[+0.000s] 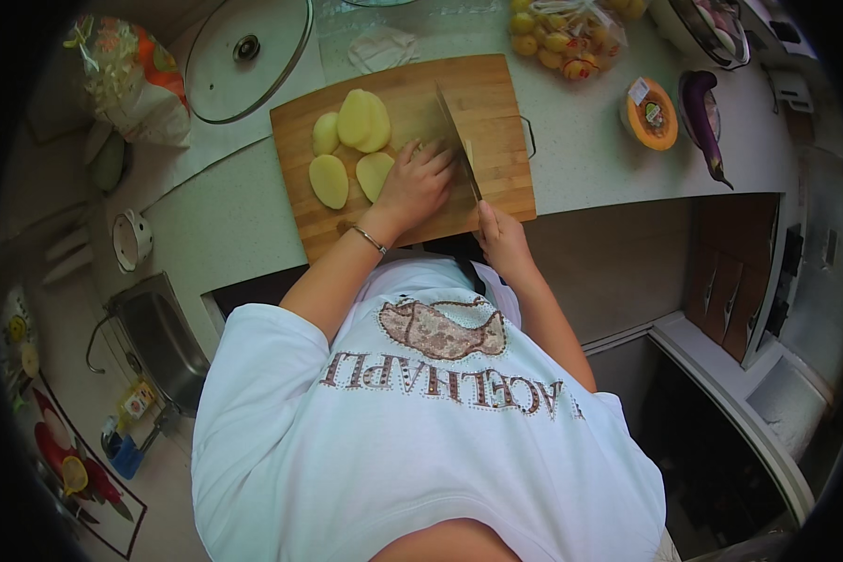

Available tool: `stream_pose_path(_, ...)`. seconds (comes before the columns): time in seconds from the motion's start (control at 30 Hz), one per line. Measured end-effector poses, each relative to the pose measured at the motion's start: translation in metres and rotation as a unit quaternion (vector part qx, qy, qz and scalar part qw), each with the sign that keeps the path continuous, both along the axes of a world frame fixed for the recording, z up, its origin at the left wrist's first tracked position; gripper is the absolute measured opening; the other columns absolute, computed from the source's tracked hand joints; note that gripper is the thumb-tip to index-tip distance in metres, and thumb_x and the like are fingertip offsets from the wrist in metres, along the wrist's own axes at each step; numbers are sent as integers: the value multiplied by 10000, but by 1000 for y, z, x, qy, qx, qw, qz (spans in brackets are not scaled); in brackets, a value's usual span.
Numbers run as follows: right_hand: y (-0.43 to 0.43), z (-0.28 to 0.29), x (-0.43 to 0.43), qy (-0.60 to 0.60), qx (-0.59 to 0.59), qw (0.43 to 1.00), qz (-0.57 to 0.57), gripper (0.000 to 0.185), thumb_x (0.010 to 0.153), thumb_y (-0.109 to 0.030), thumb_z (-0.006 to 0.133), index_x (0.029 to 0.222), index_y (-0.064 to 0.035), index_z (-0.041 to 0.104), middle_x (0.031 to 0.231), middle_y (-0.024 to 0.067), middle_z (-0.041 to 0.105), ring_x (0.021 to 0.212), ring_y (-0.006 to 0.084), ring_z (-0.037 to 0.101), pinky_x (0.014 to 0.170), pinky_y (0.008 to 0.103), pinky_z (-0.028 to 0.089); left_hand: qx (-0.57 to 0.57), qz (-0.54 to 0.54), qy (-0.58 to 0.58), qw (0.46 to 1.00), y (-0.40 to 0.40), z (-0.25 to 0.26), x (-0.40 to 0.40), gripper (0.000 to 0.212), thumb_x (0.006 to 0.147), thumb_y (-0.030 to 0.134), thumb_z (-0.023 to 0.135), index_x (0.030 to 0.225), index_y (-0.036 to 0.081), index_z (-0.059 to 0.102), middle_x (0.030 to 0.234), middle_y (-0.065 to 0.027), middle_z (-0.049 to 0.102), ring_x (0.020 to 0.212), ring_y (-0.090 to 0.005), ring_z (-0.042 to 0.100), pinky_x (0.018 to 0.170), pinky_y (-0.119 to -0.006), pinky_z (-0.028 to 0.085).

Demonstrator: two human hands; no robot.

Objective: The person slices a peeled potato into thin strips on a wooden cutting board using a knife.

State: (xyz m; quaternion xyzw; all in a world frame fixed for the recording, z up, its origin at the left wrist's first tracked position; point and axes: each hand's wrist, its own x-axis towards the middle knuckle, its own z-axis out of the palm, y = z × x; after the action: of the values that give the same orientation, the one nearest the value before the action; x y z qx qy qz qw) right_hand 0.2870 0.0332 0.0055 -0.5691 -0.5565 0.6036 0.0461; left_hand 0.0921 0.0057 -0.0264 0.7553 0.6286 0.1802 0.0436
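Note:
My right hand [503, 237] grips the handle of a kitchen knife [459, 140], its blade slanting away across a wooden cutting board [499, 84]. Close to the blade's left side, my left hand [420, 179] presses down on the board with bent fingers. Whatever lies under those fingers is hidden. A thin pale strip [468, 149] shows just right of the blade. Left of my hand lie peeled potato slices: a small overlapping stack [362, 121], one slice beside it [326, 133], one lower left [329, 182] and one partly behind my wrist [373, 175].
A glass lid [249, 67] and a filled plastic bag [137, 84] stand back left. Back right are a bag of small yellow fruit [562, 38], a wrapped cut melon or squash [650, 114] and an eggplant [701, 116]. A cup [132, 241] and sink [165, 337] lie left.

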Motion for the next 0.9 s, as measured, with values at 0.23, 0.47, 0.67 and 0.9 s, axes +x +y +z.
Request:
stream_pose_path(0.23, 14, 9, -10, 133, -110, 984, -54, 461, 973, -463, 429, 728, -74, 462, 510, -18, 374, 390, 94, 347, 376, 258, 296, 12, -3, -3, 1000, -1, -1, 1, 392, 743, 164, 639, 1120, 60, 613, 1202, -65, 574, 1188, -237, 487, 1013, -446, 353)
stream_pose_path(0.47, 6, 31, -3, 153, -153, 971, -105, 458, 971, -487, 415, 738, -92, 436, 509, -23, 347, 370, 76, 314, 356, 236, 276, 19, 24, -12, 999, -9, -1, -1, 368, 793, 172, 621, 1142, 54, 605, 1187, -70, 591, 1177, -250, 502, 1014, -437, 354)
stream_pose_path(0.67, 5, 24, -3, 138, -145, 977, -78, 461, 972, -457, 437, 701, -84, 434, 522, -22, 358, 389, 71, 325, 363, 237, 282, 17, 37, -15, 999, -10, 1, -2, 379, 804, 181, 616, 1160, 54, 596, 1221, -71, 580, 1200, -258, 489, 1022, -441, 347)
stream_pose_path(0.9, 6, 22, -6, 86, -103, 990, -38, 466, 969, -434, 468, 706, -50, 471, 548, -18, 400, 444, 73, 373, 393, 253, 304, 11, 35, -20, 999, -7, -2, 1, 430, 796, 195, 622, 1203, 61, 578, 1223, -75, 576, 1209, -264, 474, 1022, -452, 345)
